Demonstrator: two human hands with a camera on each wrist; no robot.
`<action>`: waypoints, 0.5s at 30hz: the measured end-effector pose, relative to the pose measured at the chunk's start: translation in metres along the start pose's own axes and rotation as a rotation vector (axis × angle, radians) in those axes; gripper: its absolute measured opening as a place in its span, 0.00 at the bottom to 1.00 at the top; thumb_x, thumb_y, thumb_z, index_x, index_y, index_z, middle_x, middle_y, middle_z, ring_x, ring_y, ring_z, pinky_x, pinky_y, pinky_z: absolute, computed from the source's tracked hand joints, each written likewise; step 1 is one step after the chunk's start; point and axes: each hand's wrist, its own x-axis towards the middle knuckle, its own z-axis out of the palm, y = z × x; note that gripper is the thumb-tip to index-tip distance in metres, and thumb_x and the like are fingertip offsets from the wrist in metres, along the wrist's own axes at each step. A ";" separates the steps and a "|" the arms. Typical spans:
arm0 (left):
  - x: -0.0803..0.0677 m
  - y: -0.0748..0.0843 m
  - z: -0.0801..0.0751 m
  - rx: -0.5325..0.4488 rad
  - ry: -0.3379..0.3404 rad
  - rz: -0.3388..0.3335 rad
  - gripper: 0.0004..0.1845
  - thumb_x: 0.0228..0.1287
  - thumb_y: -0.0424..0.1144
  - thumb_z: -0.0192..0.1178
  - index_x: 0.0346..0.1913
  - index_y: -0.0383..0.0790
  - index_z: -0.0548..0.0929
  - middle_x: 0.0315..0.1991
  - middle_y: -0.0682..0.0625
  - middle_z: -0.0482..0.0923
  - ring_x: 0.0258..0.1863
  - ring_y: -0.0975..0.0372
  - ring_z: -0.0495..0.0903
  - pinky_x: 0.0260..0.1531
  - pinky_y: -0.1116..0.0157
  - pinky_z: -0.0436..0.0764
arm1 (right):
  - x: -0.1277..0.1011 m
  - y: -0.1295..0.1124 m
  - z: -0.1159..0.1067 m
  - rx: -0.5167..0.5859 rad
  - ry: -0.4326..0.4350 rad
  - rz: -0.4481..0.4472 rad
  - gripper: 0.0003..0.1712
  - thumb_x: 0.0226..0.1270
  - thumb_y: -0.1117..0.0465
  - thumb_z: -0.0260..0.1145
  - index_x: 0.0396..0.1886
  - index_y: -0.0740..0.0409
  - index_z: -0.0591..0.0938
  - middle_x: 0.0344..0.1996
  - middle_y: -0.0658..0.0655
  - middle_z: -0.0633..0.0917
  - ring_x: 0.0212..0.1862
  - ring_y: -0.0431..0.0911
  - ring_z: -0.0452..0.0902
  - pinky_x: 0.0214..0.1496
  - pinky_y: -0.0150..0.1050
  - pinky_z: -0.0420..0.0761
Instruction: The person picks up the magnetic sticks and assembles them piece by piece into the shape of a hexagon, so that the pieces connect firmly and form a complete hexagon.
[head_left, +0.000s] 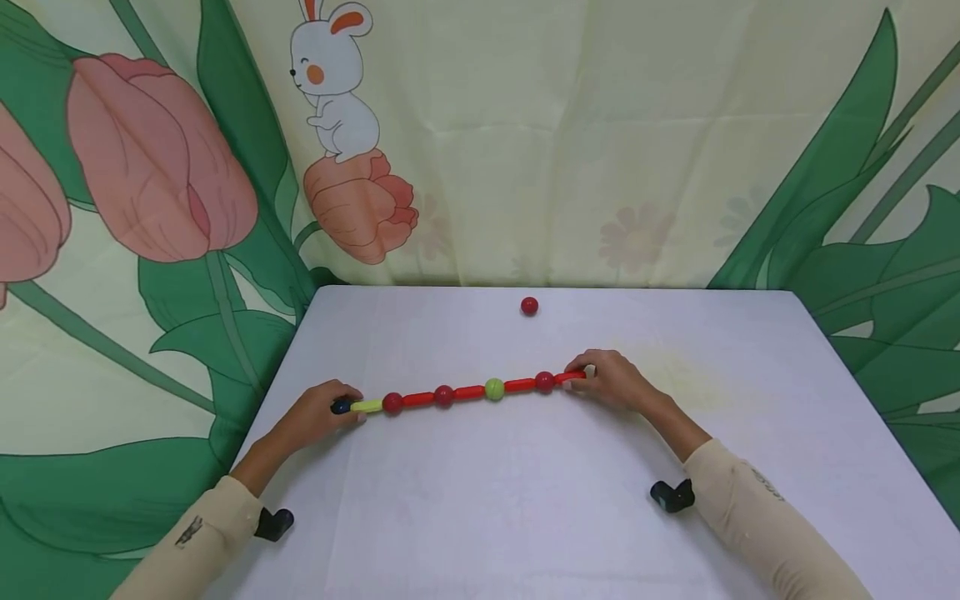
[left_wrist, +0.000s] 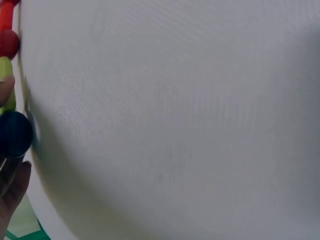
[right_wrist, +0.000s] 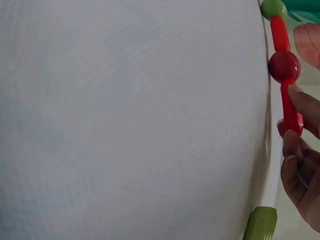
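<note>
A long chain of toy balls and rods stretches between both hands above the white table. My left hand (head_left: pixel 318 414) pinches its left end, the thumb lying on a yellow-green rod (left_wrist: pixel 6 65) and other fingers beside a dark blue ball (left_wrist: pixel 15 134). From there run a red ball (head_left: pixel 393 403), red rods (head_left: pixel 469 392), another red ball (head_left: pixel 444 396), a green ball (head_left: pixel 494 389) and a third red ball (head_left: pixel 545 382). At the right end, my right hand (head_left: pixel 613 382) pinches the last red rod (right_wrist: pixel 291 107) between thumb and fingers.
A loose red ball (head_left: pixel 529 306) lies near the back edge of the white table (head_left: pixel 480 508). The right wrist view shows a green ribbed piece (right_wrist: pixel 261 223) at its bottom edge. Behind the table hangs a printed curtain (head_left: pixel 510 150). Black devices (head_left: pixel 672 496) stick out at both cuffs.
</note>
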 end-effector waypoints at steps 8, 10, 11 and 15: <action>0.001 0.004 0.008 0.007 0.051 -0.049 0.16 0.62 0.42 0.71 0.50 0.38 0.85 0.48 0.42 0.82 0.47 0.51 0.79 0.49 0.50 0.84 | -0.001 0.001 0.000 -0.016 0.013 0.037 0.16 0.62 0.54 0.75 0.48 0.53 0.88 0.42 0.52 0.88 0.42 0.47 0.76 0.40 0.38 0.75; 0.002 0.005 0.010 0.013 0.069 -0.066 0.17 0.61 0.43 0.71 0.49 0.37 0.85 0.47 0.42 0.82 0.46 0.51 0.79 0.48 0.50 0.84 | -0.001 0.001 0.000 -0.020 0.013 0.043 0.16 0.63 0.54 0.74 0.48 0.53 0.88 0.42 0.52 0.88 0.43 0.47 0.76 0.41 0.38 0.76; 0.002 0.006 0.010 0.014 0.077 -0.075 0.17 0.61 0.43 0.72 0.49 0.37 0.86 0.47 0.41 0.82 0.45 0.51 0.79 0.48 0.50 0.84 | -0.001 0.001 0.000 -0.022 0.012 0.047 0.16 0.63 0.54 0.74 0.48 0.53 0.88 0.43 0.53 0.88 0.43 0.47 0.76 0.41 0.38 0.75; 0.002 0.010 0.011 0.017 0.107 -0.106 0.18 0.60 0.44 0.73 0.48 0.37 0.86 0.45 0.41 0.82 0.43 0.52 0.78 0.46 0.51 0.84 | -0.001 0.001 0.000 -0.020 0.009 0.064 0.16 0.63 0.54 0.74 0.49 0.53 0.88 0.43 0.53 0.88 0.43 0.47 0.75 0.40 0.38 0.75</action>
